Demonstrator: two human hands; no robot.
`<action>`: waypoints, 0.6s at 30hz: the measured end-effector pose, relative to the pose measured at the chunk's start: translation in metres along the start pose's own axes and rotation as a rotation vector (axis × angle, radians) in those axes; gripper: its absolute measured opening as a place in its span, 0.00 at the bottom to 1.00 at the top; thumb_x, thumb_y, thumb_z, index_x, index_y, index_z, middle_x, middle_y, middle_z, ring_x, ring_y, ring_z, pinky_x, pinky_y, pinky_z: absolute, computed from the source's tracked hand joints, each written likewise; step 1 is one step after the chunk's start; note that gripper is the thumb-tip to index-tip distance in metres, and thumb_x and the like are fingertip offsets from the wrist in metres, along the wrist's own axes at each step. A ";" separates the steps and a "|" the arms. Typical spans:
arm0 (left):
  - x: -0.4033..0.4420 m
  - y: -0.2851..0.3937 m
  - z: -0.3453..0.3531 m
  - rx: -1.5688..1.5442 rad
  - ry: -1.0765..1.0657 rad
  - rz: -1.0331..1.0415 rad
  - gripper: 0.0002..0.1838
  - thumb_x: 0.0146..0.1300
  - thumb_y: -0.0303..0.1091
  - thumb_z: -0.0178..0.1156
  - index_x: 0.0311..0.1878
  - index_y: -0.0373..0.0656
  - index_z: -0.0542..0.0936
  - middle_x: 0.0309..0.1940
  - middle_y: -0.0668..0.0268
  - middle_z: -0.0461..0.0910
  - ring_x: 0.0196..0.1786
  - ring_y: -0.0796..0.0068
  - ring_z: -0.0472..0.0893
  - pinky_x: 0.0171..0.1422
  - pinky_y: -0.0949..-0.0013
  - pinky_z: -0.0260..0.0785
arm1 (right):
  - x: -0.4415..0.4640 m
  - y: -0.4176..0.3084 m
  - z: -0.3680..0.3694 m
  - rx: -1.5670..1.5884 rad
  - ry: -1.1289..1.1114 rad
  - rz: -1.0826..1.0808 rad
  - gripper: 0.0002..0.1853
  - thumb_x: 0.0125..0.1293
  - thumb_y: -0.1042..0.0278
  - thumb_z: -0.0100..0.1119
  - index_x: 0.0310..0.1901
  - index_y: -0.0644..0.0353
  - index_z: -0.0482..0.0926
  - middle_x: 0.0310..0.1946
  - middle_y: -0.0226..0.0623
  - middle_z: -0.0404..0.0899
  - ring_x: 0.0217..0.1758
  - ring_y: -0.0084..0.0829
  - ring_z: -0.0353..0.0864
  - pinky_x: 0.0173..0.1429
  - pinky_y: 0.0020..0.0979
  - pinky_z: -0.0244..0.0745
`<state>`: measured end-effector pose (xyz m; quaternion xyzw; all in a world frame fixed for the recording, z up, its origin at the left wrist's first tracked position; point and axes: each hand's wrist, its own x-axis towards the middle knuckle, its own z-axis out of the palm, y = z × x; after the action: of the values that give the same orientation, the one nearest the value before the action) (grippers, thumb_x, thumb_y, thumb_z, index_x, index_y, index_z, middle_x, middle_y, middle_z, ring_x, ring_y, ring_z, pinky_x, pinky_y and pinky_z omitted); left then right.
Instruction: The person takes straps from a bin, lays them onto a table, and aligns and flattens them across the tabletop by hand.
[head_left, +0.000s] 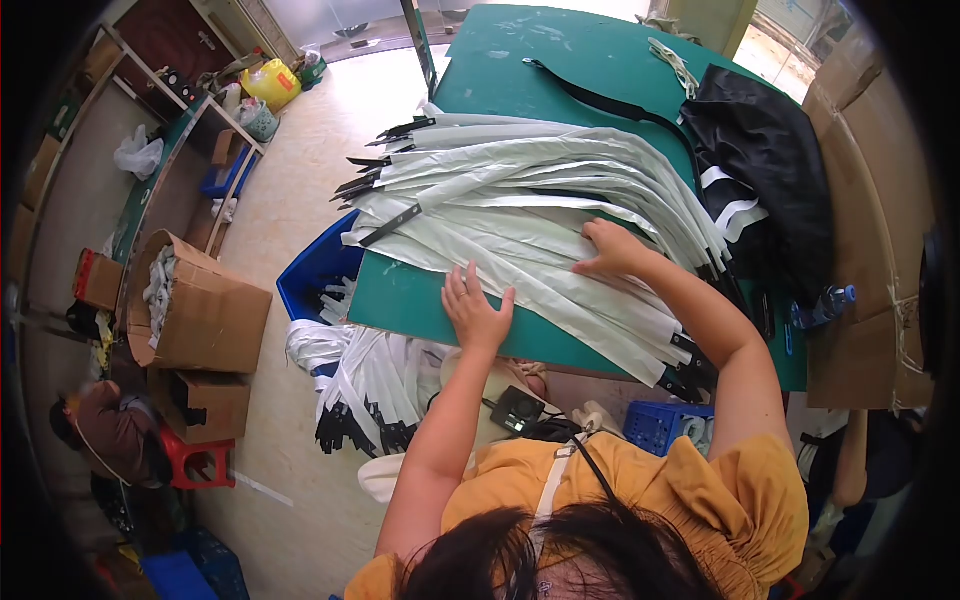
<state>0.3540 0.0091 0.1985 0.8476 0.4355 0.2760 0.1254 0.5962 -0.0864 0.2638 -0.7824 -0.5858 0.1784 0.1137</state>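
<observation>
A broad pile of long white fabric strips (520, 185) with black end tabs lies fanned across the green table (490, 60). At the near edge of the pile, my left hand (478, 310) rests with fingers stretched out, touching the lowest strip. My right hand (612, 248) lies on the middle of the pile, its thumb and bent fingers apart. Nothing is visibly gripped in either hand. One black tab (390, 226) lies slantwise over the left part of the pile.
A black bag (755, 160), black strap (600, 97) and water bottle (825, 306) are at the right. More white strips (370, 375) hang below the table edge beside a blue bin (325, 265). Cardboard boxes (205, 310) stand left, near a seated person (115, 430).
</observation>
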 end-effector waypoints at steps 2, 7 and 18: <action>0.000 0.000 0.001 0.000 0.005 0.007 0.39 0.48 0.51 0.61 0.60 0.43 0.60 0.59 0.51 0.60 0.63 0.52 0.56 0.67 0.53 0.45 | 0.001 0.002 0.001 0.074 0.031 0.016 0.27 0.43 0.52 0.64 0.40 0.65 0.71 0.40 0.48 0.71 0.46 0.43 0.70 0.49 0.35 0.66; 0.000 0.000 0.000 0.003 0.005 0.010 0.39 0.48 0.51 0.61 0.60 0.43 0.60 0.59 0.51 0.60 0.63 0.52 0.57 0.67 0.53 0.45 | 0.016 0.018 0.002 0.225 0.123 0.036 0.20 0.42 0.63 0.59 0.36 0.66 0.70 0.35 0.50 0.73 0.40 0.43 0.72 0.45 0.35 0.66; 0.002 0.002 -0.001 0.011 -0.004 0.006 0.39 0.47 0.51 0.61 0.60 0.42 0.60 0.58 0.50 0.60 0.63 0.52 0.57 0.67 0.53 0.45 | 0.033 0.027 -0.029 0.125 -0.022 -0.046 0.31 0.39 0.51 0.68 0.42 0.64 0.70 0.40 0.49 0.74 0.46 0.42 0.73 0.48 0.34 0.66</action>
<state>0.3553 0.0095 0.2007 0.8502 0.4342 0.2721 0.1207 0.6404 -0.0614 0.2744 -0.7581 -0.5923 0.2206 0.1603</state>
